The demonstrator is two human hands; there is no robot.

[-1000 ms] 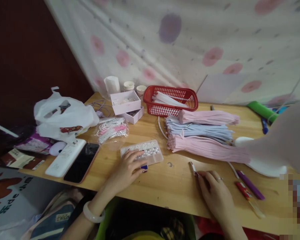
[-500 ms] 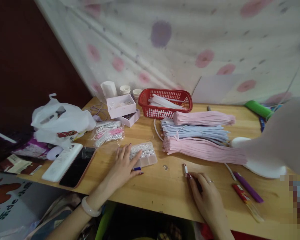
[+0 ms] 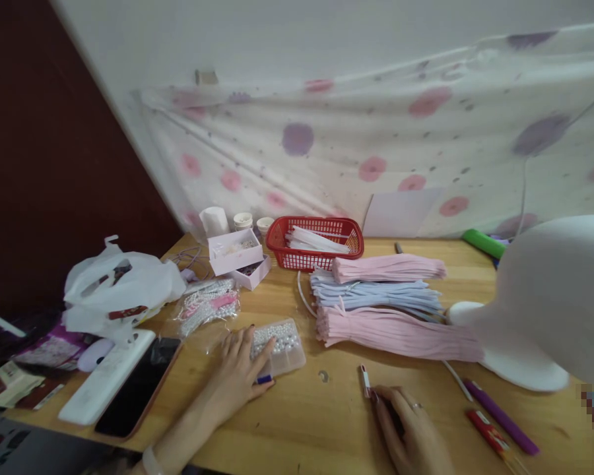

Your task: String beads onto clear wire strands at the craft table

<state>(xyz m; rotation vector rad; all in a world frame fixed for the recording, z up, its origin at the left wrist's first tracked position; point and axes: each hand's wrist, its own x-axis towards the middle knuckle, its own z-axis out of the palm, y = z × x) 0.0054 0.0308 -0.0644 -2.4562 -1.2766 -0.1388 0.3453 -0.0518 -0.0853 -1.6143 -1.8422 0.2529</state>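
My left hand [image 3: 235, 373] lies flat with its fingers spread, against the left side of a clear plastic box of white pearl beads [image 3: 281, 343]. By its thumb is a small blue piece [image 3: 264, 379]; whether the thumb presses on it I cannot tell. Over the bare wood in front of the pink bundle, my right hand [image 3: 408, 425] has its fingertips pinched at the near end of a small, slim white tool with a dark red tip [image 3: 365, 380]. Its exact kind is too small to make out.
Pink fuzzy stems [image 3: 400, 336] and blue ones [image 3: 376, 295] lie bundled before a red basket [image 3: 315, 264]. A white foam head form [image 3: 559, 297] stands right, near a purple stick [image 3: 502, 417]. Leftward are a phone [image 3: 138, 389], bagged beads [image 3: 210, 307] and a white plastic bag [image 3: 123, 284].
The head view has tilted upward, so the table sits lower in the picture and more wall shows. Both hands keep nearly the same places beside the bead box and at the white tool.
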